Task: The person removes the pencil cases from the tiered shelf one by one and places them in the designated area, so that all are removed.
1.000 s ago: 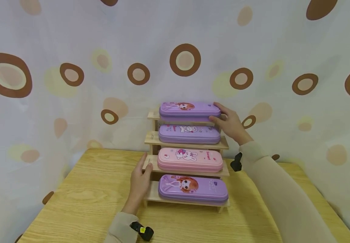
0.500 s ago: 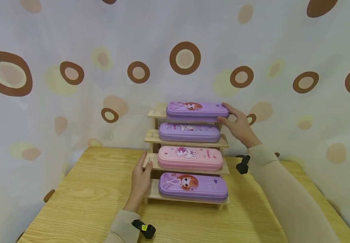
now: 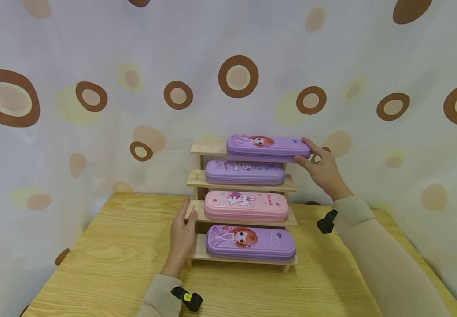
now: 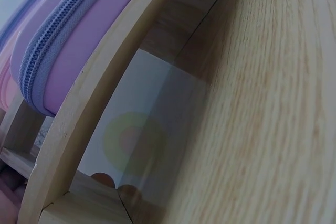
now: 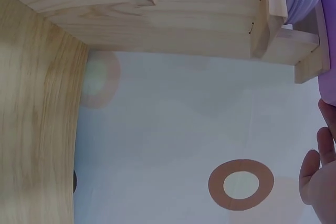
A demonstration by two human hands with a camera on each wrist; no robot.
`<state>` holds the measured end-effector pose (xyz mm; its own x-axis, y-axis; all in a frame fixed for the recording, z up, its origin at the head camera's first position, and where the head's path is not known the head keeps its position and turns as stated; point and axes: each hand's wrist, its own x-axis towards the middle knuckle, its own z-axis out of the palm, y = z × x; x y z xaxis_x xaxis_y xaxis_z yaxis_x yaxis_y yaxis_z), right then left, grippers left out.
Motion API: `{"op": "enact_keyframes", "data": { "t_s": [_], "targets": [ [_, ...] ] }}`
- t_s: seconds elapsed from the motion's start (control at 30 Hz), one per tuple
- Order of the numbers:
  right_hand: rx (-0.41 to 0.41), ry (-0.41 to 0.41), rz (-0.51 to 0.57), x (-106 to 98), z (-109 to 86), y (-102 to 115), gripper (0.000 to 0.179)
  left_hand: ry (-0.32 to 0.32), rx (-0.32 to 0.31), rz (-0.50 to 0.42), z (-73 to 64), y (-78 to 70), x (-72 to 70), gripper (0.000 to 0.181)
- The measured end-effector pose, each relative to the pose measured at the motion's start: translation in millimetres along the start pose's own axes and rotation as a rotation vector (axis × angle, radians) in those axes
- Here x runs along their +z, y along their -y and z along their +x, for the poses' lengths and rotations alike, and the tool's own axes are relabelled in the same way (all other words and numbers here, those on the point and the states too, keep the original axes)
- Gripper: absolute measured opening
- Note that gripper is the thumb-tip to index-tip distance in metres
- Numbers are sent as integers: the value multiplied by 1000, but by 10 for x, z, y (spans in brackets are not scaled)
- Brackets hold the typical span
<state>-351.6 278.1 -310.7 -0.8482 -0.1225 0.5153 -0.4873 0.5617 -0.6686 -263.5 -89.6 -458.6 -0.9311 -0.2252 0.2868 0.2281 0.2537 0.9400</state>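
Observation:
A purple zippered pencil case (image 3: 268, 148) with a red-haired girl on its lid lies across the top step of a small wooden stand (image 3: 204, 149). My right hand (image 3: 325, 169) grips its right end between thumb and fingers, and that end juts past the step's right side. On the steps below lie a lilac pencil case (image 3: 244, 173) with a rabbit, a pink "Sweet" pencil case (image 3: 246, 206) and a second purple girl pencil case (image 3: 250, 242). My left hand (image 3: 182, 231) holds the stand's left side at the third step, thumb over its edge.
The stand is on a wood-grain table (image 3: 133, 246), close to a white curtain (image 3: 236, 39) with brown rings behind it. Black wrist cameras show at both sleeves. The right wrist view shows the stand's side posts (image 5: 268, 30).
My right hand has moved right, pulling the top purple pencil case along with it, so the step's left end is now bare. The left hand stays on the stand.

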Motion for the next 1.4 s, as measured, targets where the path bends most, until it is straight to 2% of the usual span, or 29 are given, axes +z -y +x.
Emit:
{"op": "enact_keyframes", "data": {
  "t_s": [0.2,0.43,0.7,0.97,1.17,1.4],
  "targets": [
    [-25,-46,15,-68,-149,108,59,4,-9,4,-7,38,-24,51],
    [10,-84,-39,-199,-282,-157,61,3,-15,10,-22,36,-53,52],
    [45,-126,-77,-404,-538,-315,60,2,-20,3,-16,38,-60,52],
    [131,-125,-11,-615,-842,-483,62,10,-40,-12,-54,25,-64,52],
    [152,-160,30,-725,-1043,-636,62,20,-8,-11,-35,23,-40,52],
    [173,-214,-25,-781,-1315,-823,60,27,11,19,-41,17,-21,53]
  ]
}}
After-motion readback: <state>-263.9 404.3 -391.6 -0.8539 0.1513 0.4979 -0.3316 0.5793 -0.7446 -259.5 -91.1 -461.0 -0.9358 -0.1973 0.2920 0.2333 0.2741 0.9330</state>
